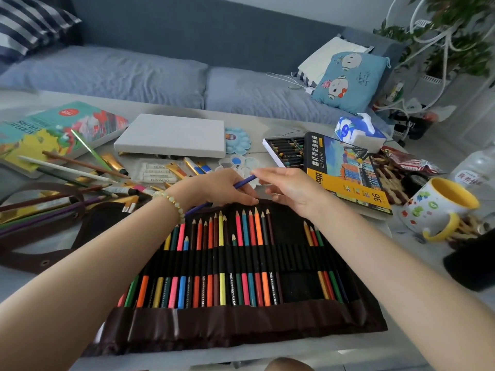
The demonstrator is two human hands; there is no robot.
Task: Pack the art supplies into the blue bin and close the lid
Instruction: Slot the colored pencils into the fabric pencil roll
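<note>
2 hands meet above the far edge of the dark brown fabric pencil roll [241,325], which lies unrolled on the pale grey table [281,124] with its black elastic loops facing up. The left hand [214,190] grips a slim blue-violet coloured pencil [245,181], fingers curled over its shaft. The pencil slants down toward the roll, probably so it can slide into a free loop. The right hand [292,188] reaches in with fairly straight fingers, their tips at the pencil's upper end; whether they pinch it I cannot tell. Empty loops sit between the main row of sheathed pencils [222,263] and a few at the right, so there is room. Loose pencils and gold paint tubes [80,180] lie at the left, with a white stretched canvas [171,135] and a yellow-and-black oil pastel box [348,178] beyond. No blue bin is in view, so packing looks early.
</note>
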